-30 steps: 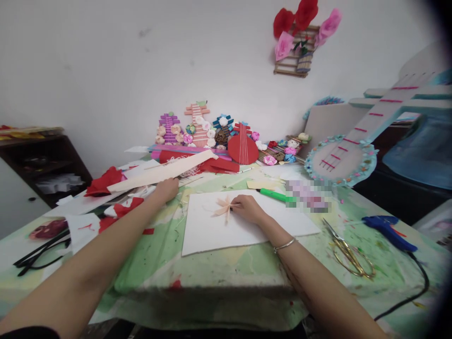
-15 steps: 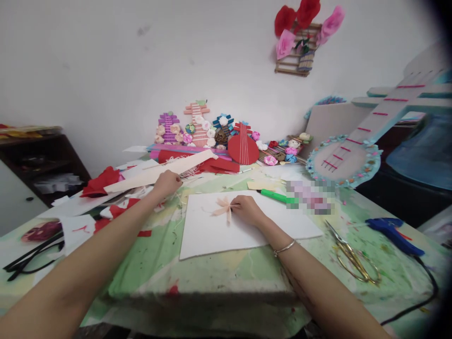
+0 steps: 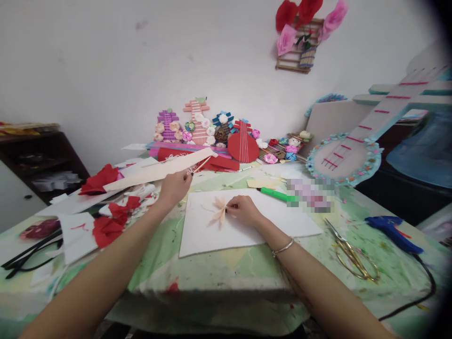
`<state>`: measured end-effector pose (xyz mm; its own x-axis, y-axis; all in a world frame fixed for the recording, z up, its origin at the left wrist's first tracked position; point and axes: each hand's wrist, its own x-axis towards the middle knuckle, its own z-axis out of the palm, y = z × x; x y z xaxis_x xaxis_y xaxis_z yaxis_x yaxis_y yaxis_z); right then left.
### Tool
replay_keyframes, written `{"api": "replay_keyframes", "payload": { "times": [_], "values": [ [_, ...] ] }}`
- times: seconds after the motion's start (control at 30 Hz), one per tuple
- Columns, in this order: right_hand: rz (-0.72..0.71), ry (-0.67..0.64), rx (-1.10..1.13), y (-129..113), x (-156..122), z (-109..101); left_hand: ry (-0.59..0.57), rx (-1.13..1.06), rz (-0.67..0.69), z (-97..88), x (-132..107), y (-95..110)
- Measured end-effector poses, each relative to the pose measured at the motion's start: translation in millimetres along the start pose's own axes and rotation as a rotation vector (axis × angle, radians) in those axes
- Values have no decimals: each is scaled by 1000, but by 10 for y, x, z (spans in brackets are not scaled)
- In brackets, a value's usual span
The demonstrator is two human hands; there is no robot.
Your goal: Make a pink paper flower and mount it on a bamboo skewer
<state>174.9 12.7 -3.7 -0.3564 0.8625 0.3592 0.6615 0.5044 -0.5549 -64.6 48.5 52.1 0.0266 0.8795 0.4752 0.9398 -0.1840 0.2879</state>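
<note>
Over the white board (image 3: 197, 240), my right hand (image 3: 243, 210) pinches a pale peach paper flower (image 3: 219, 212) at its base, petals fanned out to the left. My left hand (image 3: 176, 189) is closed on a thin pale stick (image 3: 202, 164) that points up and to the right. Just behind this hand lies a long cream paper strip (image 3: 162, 167). Beyond my right hand are a green-handled cutter (image 3: 277, 194) and a small yellowish paper piece (image 3: 261, 182).
Gold-handled scissors (image 3: 353, 256) and a blue glue gun (image 3: 391, 233) lie at the right. Red paper scraps (image 3: 109, 230) and black-framed glasses (image 3: 33, 259) are at the left. Decorated model lutes (image 3: 243, 147) line the wall; a large one (image 3: 348, 160) leans right.
My left hand has moved right and slightly toward me, and a thin stick now shows in its fingers. The paper flower has turned in my right hand, its petals more fanned.
</note>
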Motion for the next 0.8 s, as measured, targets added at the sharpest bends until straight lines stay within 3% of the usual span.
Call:
{"api": "replay_keyframes", "payload": {
  "times": [0.17,0.3,0.5,0.67,0.8],
  "values": [
    [41,85,93,3,11,-31,-117,-106,194,133,-214,122],
    [105,178,231,-18,24,-49,-132,-168,341,217,-357,235],
    [146,195,564,-94,13,-53,-184,-32,590,301,-482,325],
    [264,285,911,-51,32,-153,-204,68,635,270,-422,229],
    [224,498,1101,68,42,-372,-184,119,447,196,-250,-6]
  ]
}}
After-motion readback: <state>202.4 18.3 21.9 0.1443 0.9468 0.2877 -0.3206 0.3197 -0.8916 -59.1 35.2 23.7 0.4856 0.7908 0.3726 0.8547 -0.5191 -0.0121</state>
